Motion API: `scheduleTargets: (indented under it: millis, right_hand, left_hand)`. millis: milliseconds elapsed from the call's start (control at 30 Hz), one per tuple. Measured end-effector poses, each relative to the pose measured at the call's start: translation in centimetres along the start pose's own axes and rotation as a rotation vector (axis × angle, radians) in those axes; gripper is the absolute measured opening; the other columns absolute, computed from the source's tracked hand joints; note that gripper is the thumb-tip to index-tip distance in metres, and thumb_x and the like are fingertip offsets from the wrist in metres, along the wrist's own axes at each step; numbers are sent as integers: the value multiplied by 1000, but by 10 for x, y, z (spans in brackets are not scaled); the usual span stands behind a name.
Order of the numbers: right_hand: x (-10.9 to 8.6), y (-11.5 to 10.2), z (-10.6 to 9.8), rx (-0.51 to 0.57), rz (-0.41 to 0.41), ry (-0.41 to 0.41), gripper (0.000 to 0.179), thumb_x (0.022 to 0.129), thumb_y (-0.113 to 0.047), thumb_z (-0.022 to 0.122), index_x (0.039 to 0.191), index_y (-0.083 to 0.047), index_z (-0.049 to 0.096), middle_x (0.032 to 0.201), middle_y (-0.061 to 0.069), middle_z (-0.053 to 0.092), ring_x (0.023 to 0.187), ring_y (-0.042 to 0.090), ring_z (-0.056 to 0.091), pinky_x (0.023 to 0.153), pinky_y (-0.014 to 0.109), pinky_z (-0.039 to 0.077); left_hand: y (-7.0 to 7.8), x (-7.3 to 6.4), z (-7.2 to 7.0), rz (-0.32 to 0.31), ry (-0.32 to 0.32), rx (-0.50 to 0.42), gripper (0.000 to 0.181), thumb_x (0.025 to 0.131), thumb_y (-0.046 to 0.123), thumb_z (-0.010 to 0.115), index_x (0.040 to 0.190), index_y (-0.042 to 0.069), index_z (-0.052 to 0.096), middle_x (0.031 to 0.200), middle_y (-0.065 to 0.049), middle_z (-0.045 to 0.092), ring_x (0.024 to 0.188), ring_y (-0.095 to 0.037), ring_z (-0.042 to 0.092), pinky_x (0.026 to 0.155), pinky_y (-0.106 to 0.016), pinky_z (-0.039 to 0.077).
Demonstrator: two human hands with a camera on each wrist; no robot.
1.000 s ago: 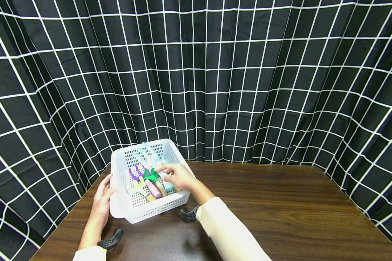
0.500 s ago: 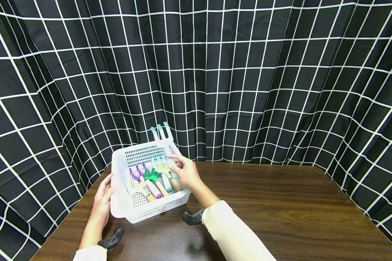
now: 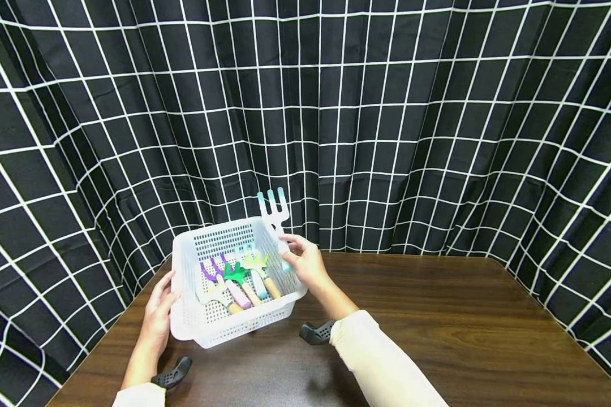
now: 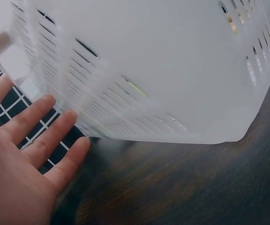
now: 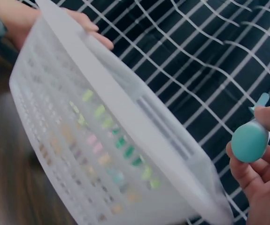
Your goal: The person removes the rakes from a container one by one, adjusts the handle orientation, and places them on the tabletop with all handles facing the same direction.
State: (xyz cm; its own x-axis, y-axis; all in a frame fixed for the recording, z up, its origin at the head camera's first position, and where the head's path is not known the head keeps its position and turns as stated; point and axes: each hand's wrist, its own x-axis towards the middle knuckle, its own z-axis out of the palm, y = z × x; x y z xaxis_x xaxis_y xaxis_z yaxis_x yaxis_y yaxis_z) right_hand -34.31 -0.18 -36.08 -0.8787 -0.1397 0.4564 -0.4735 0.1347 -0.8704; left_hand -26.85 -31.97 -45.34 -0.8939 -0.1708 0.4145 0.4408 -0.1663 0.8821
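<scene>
Spreading across the lower view, one brown tabletop [image 3: 438, 316] lies under one white basket [image 3: 252, 325], whose left rim the straight-fingered left hand [image 3: 158, 312] touches. The right hand [image 3: 306, 263] pinches one white-and-teal fork [image 3: 279, 216], which has just shifted rightward to the basket's right rim, so its lifting-out seems nearly done. Five tools [image 3: 236, 273] remain inside: three wooden handles [image 3: 272, 288], one pink handle [image 3: 239, 295], one teal-ended handle [image 3: 259, 285].

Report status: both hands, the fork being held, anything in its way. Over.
Right hand pinching white-and-teal fork, tines up. Left hand at left rim of basket, fingers spread. Nothing apparent blocking fork's upward path.
</scene>
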Motion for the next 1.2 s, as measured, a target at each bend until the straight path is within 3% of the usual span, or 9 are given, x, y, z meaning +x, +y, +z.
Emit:
scheduleTargets:
  millis: [267, 500, 733, 900, 1067, 1200]
  right_hand:
    - [-4, 16, -27, -45, 17, 39, 34, 83, 2, 67, 117, -3, 67, 92, 17, 68, 73, 16, 63, 63, 23, 50]
    - [-12, 31, -41, -48, 80, 78, 32, 86, 1, 68, 118, -3, 67, 91, 17, 67, 73, 17, 62, 60, 24, 48]
    - [-21, 42, -50, -168, 122, 110, 29, 86, -4, 70, 115, -6, 69, 88, 13, 69, 72, 17, 65, 57, 27, 51]
    - [-29, 53, -55, -223, 160, 121, 27, 86, -4, 70, 112, -4, 69, 84, 11, 68, 59, 13, 62, 51, 31, 53]
    - [-36, 62, -60, -191, 254, 134, 25, 87, -2, 67, 112, 2, 66, 79, 10, 68, 51, 15, 61, 51, 37, 54]
    - [-41, 66, -64, -152, 328, 145, 25, 89, -1, 65, 113, 4, 64, 79, 10, 66, 54, 19, 65, 50, 33, 53]
  left_hand:
    - [0, -1, -2, -9, 10, 1, 48, 103, 7, 45, 147, 3, 28, 112, 0, 60, 89, -8, 64, 68, -21, 51]
    - [-1, -2, -3, -8, 7, 14, 46, 103, 8, 45, 146, 5, 30, 115, 0, 60, 92, -8, 64, 71, -21, 52]
    - [-1, -3, -5, -7, -4, 4, 44, 103, 8, 44, 146, 9, 32, 115, 1, 60, 91, -8, 64, 70, -21, 52]
    - [2, -3, -3, -5, -3, -8, 43, 103, 7, 43, 145, 11, 33, 114, 2, 60, 91, -8, 64, 69, -21, 52]
    - [2, -3, 0, -6, -8, -9, 42, 103, 7, 43, 144, 12, 34, 114, 3, 61, 91, -8, 64, 69, -21, 52]
    - [3, -3, 1, -10, -10, 1, 43, 103, 8, 43, 145, 12, 33, 113, 3, 61, 90, -8, 65, 68, -21, 52]
